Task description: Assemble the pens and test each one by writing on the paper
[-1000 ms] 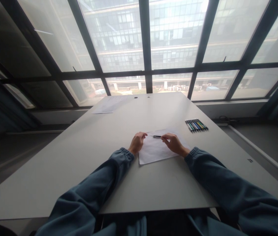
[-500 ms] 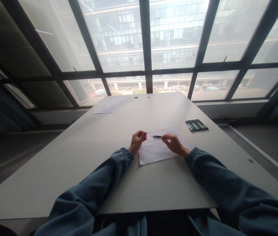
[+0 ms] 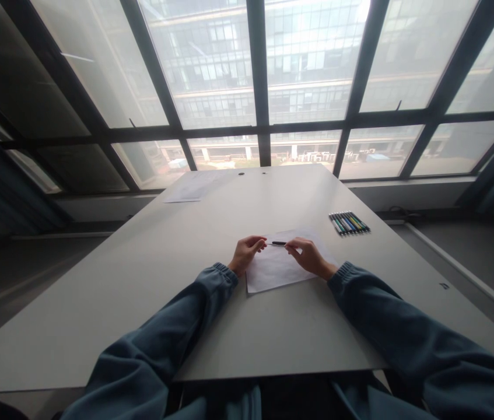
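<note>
My right hand (image 3: 305, 255) pinches a dark pen (image 3: 279, 243) by its right end and holds it level above a white sheet of paper (image 3: 273, 277). A thin tip sticks out of the pen on the left. Close to that tip, the thumb and fingers of my left hand (image 3: 245, 254) are pressed together. What they hold, if anything, is too small to make out. I cannot tell whether they touch the tip. The paper lies slightly turned on the white table (image 3: 150, 291), partly under my right hand.
A row of several pens (image 3: 349, 223) in different colours lies side by side to the right of the paper. More white paper (image 3: 188, 189) is at the table's far left. A small dark mark (image 3: 444, 286) shows near the right edge. Large windows stand beyond the table.
My left hand's fingertips have moved slightly right, up to the pen's thin tip. My right hand and the pen have stayed nearly in place.
</note>
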Demonstrator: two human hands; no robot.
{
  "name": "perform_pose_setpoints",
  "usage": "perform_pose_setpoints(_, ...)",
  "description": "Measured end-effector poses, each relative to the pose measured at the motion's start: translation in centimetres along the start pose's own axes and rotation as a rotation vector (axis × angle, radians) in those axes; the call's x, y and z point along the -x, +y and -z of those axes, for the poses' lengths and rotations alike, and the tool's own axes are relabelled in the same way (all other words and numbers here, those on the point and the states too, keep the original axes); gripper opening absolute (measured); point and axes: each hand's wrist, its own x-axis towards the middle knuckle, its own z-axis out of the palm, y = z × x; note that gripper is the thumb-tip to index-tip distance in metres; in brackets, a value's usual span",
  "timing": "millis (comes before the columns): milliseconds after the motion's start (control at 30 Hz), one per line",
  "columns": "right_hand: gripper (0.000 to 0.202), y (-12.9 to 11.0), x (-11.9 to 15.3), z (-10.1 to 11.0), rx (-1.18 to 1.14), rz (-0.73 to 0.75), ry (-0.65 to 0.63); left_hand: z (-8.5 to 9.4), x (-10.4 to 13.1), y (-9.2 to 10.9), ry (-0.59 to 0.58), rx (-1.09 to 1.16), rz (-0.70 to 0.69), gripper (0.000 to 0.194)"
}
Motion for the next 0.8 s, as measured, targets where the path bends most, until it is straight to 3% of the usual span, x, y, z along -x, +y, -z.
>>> perform_pose_setpoints(533, 0.016, 0.30, 0.07, -0.08, 0.030, 0.000, 0.004, -0.14, 0.23, 0.39, -0.070, -0.040, 0.002, 0.036)
perform_pose_setpoints(800, 0.016, 0.34, -0.04, -0.09, 0.042, 0.040, -0.005, -0.44, 0.35, 0.54, -0.073, -0.185, -0.110, 0.030)
